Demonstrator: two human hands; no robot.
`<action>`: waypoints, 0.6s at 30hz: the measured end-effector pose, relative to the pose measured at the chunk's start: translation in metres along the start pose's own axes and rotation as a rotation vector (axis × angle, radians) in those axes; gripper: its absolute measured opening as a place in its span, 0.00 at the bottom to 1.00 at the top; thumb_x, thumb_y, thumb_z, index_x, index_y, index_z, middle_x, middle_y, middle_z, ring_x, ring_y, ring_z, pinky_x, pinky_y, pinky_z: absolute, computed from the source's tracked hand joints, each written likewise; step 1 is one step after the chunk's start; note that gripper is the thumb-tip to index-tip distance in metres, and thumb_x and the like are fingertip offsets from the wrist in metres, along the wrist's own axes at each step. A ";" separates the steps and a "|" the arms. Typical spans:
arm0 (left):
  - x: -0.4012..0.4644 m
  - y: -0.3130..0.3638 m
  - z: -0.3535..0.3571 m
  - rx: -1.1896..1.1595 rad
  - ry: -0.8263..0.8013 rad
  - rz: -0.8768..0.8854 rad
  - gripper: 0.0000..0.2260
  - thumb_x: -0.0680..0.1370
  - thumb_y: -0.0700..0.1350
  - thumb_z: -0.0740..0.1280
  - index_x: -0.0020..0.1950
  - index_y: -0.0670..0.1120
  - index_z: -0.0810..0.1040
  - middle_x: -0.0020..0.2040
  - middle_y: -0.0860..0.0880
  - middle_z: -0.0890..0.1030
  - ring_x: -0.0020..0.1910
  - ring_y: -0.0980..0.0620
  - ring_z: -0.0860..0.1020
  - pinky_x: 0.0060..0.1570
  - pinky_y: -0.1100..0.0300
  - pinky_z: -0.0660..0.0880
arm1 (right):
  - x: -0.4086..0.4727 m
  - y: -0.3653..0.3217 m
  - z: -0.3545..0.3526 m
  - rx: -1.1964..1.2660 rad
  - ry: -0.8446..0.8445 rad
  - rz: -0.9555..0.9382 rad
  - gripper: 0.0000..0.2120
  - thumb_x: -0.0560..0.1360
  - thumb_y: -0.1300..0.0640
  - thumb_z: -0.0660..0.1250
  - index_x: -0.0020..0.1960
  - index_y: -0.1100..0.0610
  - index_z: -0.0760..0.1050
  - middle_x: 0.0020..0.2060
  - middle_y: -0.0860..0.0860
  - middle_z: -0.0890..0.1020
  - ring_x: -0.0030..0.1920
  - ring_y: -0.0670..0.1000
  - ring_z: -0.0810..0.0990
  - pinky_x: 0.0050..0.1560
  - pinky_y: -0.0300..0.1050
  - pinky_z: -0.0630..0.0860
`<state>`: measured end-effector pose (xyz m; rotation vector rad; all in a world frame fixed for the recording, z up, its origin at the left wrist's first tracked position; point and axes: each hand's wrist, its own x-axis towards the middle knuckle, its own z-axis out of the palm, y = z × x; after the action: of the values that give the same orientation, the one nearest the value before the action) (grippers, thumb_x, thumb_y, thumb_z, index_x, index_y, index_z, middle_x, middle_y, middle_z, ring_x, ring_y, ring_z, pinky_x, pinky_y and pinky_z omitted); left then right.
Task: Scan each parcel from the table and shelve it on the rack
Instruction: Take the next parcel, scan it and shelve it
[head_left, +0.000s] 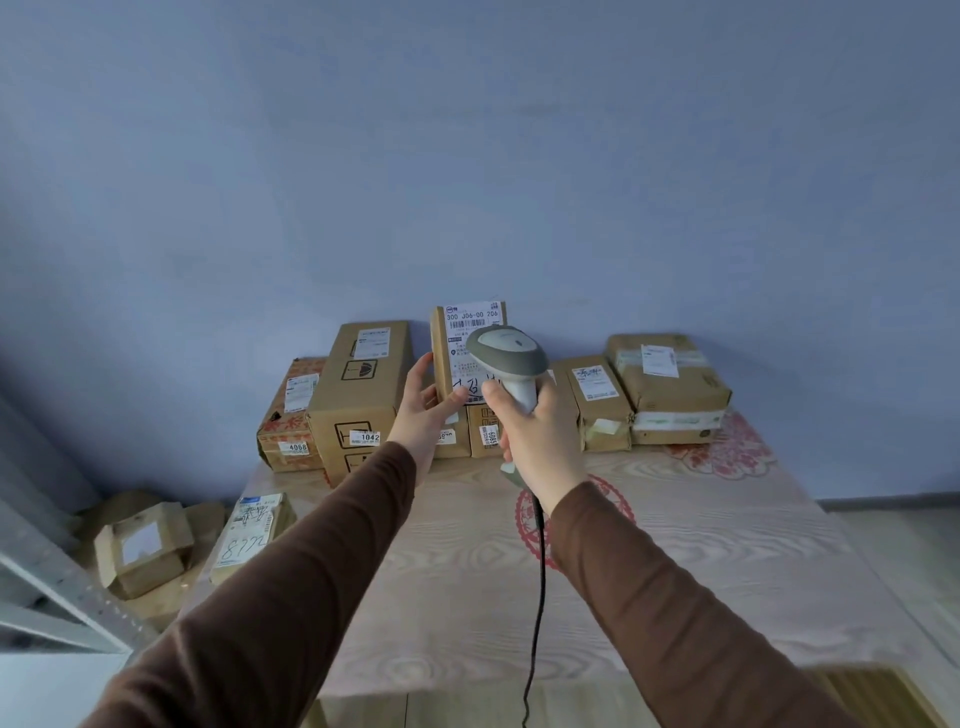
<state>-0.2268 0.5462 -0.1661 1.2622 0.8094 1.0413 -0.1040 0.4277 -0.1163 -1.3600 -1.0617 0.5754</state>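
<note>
Scanning: L hand (423, 410) fingers hold parcel (470, 353) upright; R hand (535, 426) grips scanner (506, 358). Aim at barcode (470, 323), keep label flat, steady.

Brown cardboard parcels (363, 384), grey-and-white scanner (506, 358), brown sleeves (291, 587), seemingly wood-grain table (701, 561) with red motifs.

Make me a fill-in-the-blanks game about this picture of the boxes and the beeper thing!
1. The right hand grips a grey ____ with a black cord.
2. The left hand holds a small parcel standing ____ in front of the scanner.
3. The tall box beside the left hand has a sticker reading ____.
4. The table cover has ____ round patterns.

Missing words: scanner; upright; 1042; red
</note>
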 end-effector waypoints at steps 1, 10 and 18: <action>0.000 0.000 0.002 0.001 0.001 0.002 0.36 0.78 0.44 0.75 0.80 0.57 0.60 0.64 0.47 0.83 0.65 0.49 0.80 0.71 0.42 0.72 | 0.000 -0.001 0.000 -0.004 0.003 -0.003 0.09 0.77 0.44 0.71 0.52 0.46 0.75 0.33 0.45 0.80 0.30 0.47 0.78 0.32 0.46 0.76; 0.002 0.001 0.010 -0.010 0.000 0.019 0.35 0.78 0.43 0.74 0.80 0.56 0.59 0.63 0.46 0.84 0.64 0.47 0.81 0.70 0.43 0.73 | 0.003 -0.005 -0.005 0.049 -0.009 0.026 0.08 0.78 0.46 0.70 0.51 0.49 0.75 0.27 0.45 0.77 0.23 0.45 0.74 0.22 0.42 0.71; 0.003 0.002 0.012 -0.007 0.001 0.009 0.35 0.78 0.45 0.75 0.80 0.57 0.60 0.61 0.49 0.85 0.62 0.50 0.82 0.71 0.42 0.71 | 0.005 -0.006 -0.004 0.053 -0.029 0.034 0.12 0.80 0.47 0.70 0.56 0.54 0.76 0.32 0.48 0.78 0.23 0.46 0.75 0.24 0.43 0.72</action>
<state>-0.2155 0.5448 -0.1618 1.2608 0.8011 1.0508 -0.1002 0.4287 -0.1091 -1.3294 -1.0418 0.6461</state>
